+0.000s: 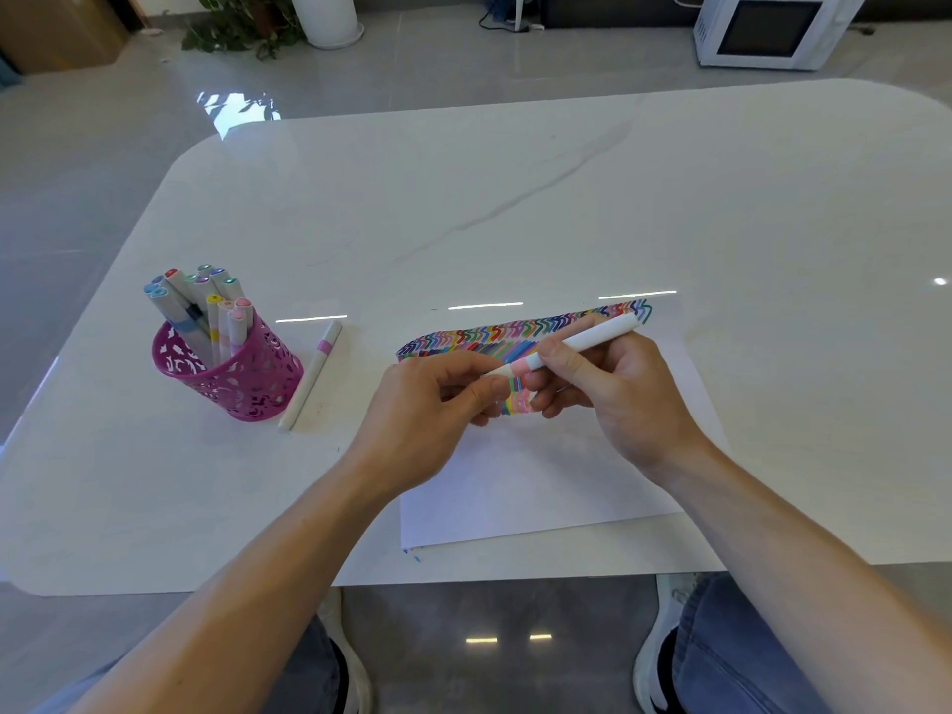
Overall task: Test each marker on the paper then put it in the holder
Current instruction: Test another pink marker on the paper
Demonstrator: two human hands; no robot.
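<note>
A white marker with a pale pink band [592, 338] is held over the paper [541, 481]. My right hand [613, 394] grips its barrel, and my left hand [427, 409] pinches its cap end. The paper carries rows of coloured test strokes [515, 334] along its far edge. A pink perforated holder [232, 373] stands at the left with several markers upright in it. Another white marker with a pink band [311, 376] lies on the table just right of the holder.
The white marble table [515, 198] has a rounded near edge [206, 584]. On the floor beyond it are a white microwave [767, 28] and a potted plant [247, 23]. My knees and shoes show below the table.
</note>
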